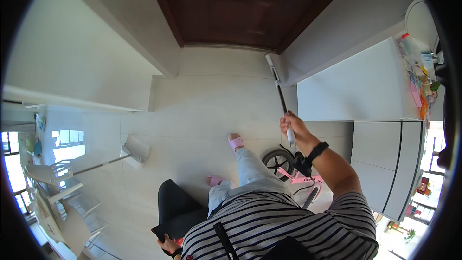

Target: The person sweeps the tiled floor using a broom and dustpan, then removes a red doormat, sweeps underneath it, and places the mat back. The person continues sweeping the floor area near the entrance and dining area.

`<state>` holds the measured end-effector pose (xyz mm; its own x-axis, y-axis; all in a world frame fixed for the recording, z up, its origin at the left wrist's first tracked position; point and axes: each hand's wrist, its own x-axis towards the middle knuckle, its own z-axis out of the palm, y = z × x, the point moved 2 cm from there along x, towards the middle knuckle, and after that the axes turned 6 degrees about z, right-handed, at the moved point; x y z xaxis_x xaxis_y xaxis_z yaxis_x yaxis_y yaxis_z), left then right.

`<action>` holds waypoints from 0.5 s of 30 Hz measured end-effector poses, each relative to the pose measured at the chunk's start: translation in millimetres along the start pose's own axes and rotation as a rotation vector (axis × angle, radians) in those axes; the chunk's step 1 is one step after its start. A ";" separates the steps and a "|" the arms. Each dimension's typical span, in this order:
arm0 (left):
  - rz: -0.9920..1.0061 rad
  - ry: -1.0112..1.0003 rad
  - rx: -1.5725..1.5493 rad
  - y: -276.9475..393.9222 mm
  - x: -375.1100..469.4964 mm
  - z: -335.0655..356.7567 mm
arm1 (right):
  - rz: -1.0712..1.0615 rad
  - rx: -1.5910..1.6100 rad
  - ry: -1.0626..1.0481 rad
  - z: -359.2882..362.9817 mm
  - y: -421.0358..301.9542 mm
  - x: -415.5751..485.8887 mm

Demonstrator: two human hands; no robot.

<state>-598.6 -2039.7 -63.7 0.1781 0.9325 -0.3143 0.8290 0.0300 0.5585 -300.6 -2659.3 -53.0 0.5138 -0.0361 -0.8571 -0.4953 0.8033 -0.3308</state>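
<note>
My right hand (296, 128) is closed around the white handle of a long-handled tool (282, 95) with a black pole. Its narrow white head (269, 60) points toward the foot of a dark brown door (231, 11), near the right side of the frame. Low on my left side, my left hand (167, 244) grips the edge of a dark, folded mat-like sheet (180, 202). Part of that hand is cut off by my body, and something red shows beside it. Pink slippers (236, 141) are on my feet on the pale tiled floor (202, 108).
A pink child's bicycle (299, 179) stands close by my right leg. White cabinets (377, 162) line the right, with assorted items (422, 86) on top. To the left lies a long-handled dustpan (139, 151); chairs (74, 227) stand beyond. A low wall (151, 94) juts out at left.
</note>
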 end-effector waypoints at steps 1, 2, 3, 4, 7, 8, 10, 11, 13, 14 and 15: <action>-0.016 0.009 0.017 3.7 -5.1 6.8 | 0.016 0.067 -0.028 -0.3 -19.6 21.7; -0.018 0.031 0.040 7.2 -9.4 11.8 | 0.026 0.130 -0.020 2.4 -36.7 47.4; -0.013 0.055 0.090 9.9 -14.5 16.3 | 0.052 0.184 -0.024 8.5 -51.5 75.0; -0.021 0.043 0.069 11.3 -19.1 20.1 | 0.059 0.283 0.018 11.6 -62.5 97.8; -0.028 0.017 0.080 11.7 -32.0 28.3 | 0.169 0.062 -0.063 20.0 -82.6 134.1; -0.038 0.018 0.079 10.5 -34.9 30.2 | 0.207 -0.112 -0.068 18.7 -87.4 133.1; -0.058 0.017 0.055 6.9 -39.2 32.7 | 0.156 -0.354 -0.045 7.6 -99.3 113.3; -0.061 0.015 0.032 5.8 -40.2 33.1 | 0.137 -0.480 0.008 -2.6 -109.6 95.8; -0.087 0.009 -0.010 3.1 -40.4 36.0 | 0.021 -0.738 0.003 -22.9 -125.3 60.5; -0.107 0.003 -0.022 2.3 -39.8 37.5 | 0.071 -0.862 0.154 -34.9 -127.2 49.2; -0.126 -0.004 -0.032 1.9 -40.0 39.8 | 0.079 -0.979 0.205 -45.4 -129.3 40.2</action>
<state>-583.0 -2091.2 -80.6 0.0762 0.9191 -0.3866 0.8278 0.1579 0.5384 -247.7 -2791.7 -62.6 0.3696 -0.1800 -0.9116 -0.9284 -0.0314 -0.3702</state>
